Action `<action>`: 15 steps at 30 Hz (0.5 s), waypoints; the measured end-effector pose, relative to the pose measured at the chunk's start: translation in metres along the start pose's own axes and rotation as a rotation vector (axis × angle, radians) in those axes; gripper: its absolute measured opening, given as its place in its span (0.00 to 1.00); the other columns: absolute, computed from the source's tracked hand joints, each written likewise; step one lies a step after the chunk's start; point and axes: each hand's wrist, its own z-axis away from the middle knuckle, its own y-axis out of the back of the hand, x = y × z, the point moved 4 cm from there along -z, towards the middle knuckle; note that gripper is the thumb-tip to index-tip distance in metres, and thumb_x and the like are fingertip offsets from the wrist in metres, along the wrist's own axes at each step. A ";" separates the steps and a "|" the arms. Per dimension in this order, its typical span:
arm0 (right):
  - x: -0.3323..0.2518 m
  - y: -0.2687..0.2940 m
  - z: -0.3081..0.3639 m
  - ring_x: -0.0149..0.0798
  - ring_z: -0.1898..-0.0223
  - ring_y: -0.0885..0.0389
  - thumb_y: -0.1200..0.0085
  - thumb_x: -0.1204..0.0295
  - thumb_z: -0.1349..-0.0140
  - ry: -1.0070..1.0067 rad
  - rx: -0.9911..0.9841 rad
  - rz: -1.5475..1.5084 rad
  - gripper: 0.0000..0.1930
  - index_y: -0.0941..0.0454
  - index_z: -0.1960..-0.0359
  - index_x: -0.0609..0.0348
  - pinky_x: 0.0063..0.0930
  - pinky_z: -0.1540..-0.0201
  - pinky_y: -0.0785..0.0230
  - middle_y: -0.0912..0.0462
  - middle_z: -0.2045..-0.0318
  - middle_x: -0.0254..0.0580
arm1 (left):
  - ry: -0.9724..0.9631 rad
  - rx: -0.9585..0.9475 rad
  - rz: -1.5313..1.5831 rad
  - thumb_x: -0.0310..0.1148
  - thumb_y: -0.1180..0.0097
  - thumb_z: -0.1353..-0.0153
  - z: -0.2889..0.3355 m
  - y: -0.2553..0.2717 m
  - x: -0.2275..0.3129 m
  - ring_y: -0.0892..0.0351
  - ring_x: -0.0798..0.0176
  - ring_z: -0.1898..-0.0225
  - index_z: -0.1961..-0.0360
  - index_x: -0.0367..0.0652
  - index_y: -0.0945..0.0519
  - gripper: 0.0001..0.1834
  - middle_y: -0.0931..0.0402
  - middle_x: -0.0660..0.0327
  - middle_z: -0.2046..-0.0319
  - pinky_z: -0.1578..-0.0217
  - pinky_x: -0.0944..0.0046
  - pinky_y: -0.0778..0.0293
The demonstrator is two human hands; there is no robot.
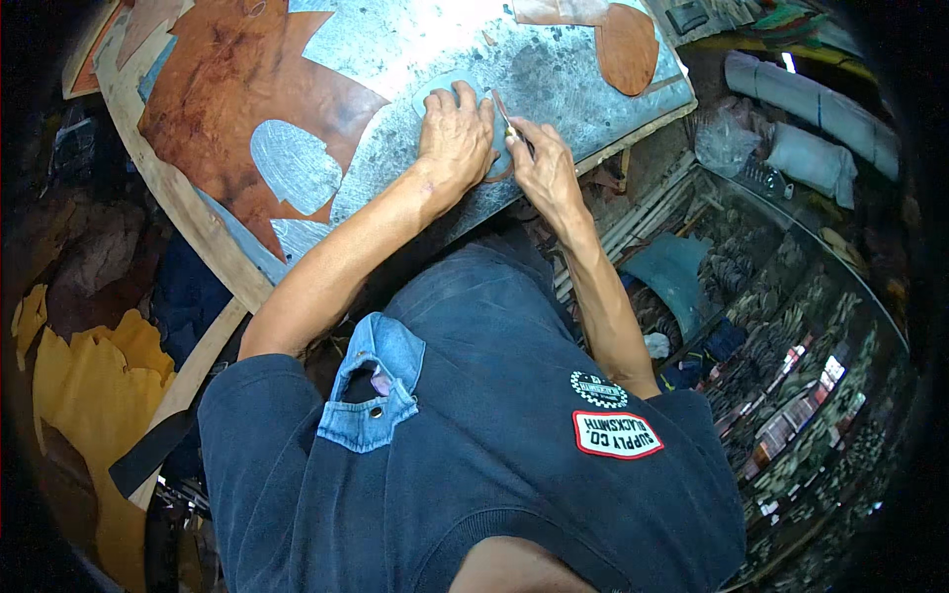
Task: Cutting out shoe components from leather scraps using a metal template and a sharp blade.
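My left hand lies on a grey-blue rounded flat piece, its fingers spread and pressing down on the metal-topped table. Closed around a slim knife, my right hand is just to the right of that piece. The knife's narrow blade points away from me, close beside the left fingertips. A thin curl of brown leather shows at the near edge of the piece, under the hands. Whether more leather lies beneath the piece is hidden.
A large brown leather hide with cut-out openings covers the table's left. A rounded leather piece lies at the far right. Yellow leather hangs lower left; a glass-topped case and plastic-wrapped rolls stand right.
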 end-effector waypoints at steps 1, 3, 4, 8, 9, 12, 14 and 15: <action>0.001 0.001 0.006 0.59 0.60 0.22 0.49 0.72 0.37 -0.017 -0.009 0.010 0.16 0.22 0.50 0.66 0.45 0.55 0.29 0.22 0.63 0.61 | 0.003 0.007 -0.009 0.50 0.35 0.48 0.000 -0.001 -0.001 0.27 0.46 0.57 0.45 0.37 0.26 0.35 0.31 0.44 0.54 0.58 0.51 0.31; 0.002 0.003 0.020 0.59 0.60 0.22 0.49 0.72 0.37 -0.042 -0.020 0.023 0.16 0.22 0.50 0.66 0.45 0.54 0.29 0.22 0.63 0.61 | 0.002 0.010 -0.012 0.50 0.35 0.47 -0.001 -0.002 0.000 0.27 0.45 0.57 0.45 0.37 0.26 0.35 0.31 0.44 0.54 0.58 0.51 0.31; 0.001 0.005 0.027 0.59 0.60 0.22 0.49 0.71 0.37 -0.037 -0.006 0.009 0.16 0.22 0.50 0.67 0.44 0.54 0.29 0.22 0.63 0.62 | 0.009 0.008 -0.006 0.51 0.35 0.47 -0.002 -0.002 -0.001 0.27 0.45 0.58 0.45 0.37 0.26 0.35 0.31 0.44 0.54 0.58 0.51 0.31; 0.007 0.001 0.043 0.59 0.59 0.22 0.49 0.71 0.37 -0.117 0.024 -0.040 0.16 0.22 0.51 0.67 0.44 0.53 0.29 0.21 0.62 0.63 | 0.001 0.036 -0.031 0.52 0.35 0.48 -0.004 -0.004 0.001 0.26 0.45 0.60 0.46 0.35 0.26 0.36 0.31 0.43 0.56 0.61 0.50 0.30; 0.008 0.001 0.046 0.60 0.59 0.21 0.49 0.71 0.37 -0.144 0.036 -0.062 0.16 0.22 0.51 0.67 0.44 0.52 0.29 0.21 0.61 0.63 | 0.003 0.030 -0.043 0.52 0.35 0.49 -0.004 -0.003 0.001 0.26 0.45 0.61 0.47 0.35 0.25 0.36 0.30 0.43 0.57 0.62 0.50 0.30; 0.014 -0.004 0.053 0.59 0.58 0.21 0.49 0.71 0.37 -0.219 0.030 -0.145 0.16 0.22 0.51 0.67 0.45 0.52 0.29 0.20 0.60 0.63 | 0.000 0.003 -0.060 0.53 0.35 0.49 -0.006 -0.004 0.004 0.25 0.44 0.62 0.48 0.34 0.25 0.36 0.30 0.42 0.58 0.64 0.50 0.29; 0.017 -0.009 0.056 0.59 0.58 0.21 0.48 0.71 0.38 -0.253 0.042 -0.172 0.16 0.22 0.52 0.67 0.44 0.52 0.29 0.20 0.61 0.63 | -0.005 0.008 -0.057 0.53 0.35 0.48 -0.007 -0.003 0.005 0.24 0.43 0.63 0.49 0.33 0.25 0.36 0.30 0.42 0.59 0.64 0.50 0.29; 0.018 -0.010 0.058 0.58 0.58 0.21 0.48 0.70 0.38 -0.286 0.048 -0.199 0.15 0.22 0.52 0.68 0.44 0.52 0.29 0.20 0.61 0.63 | -0.004 0.011 -0.053 0.54 0.35 0.48 -0.007 -0.002 0.005 0.24 0.43 0.63 0.49 0.33 0.25 0.36 0.30 0.41 0.59 0.64 0.50 0.28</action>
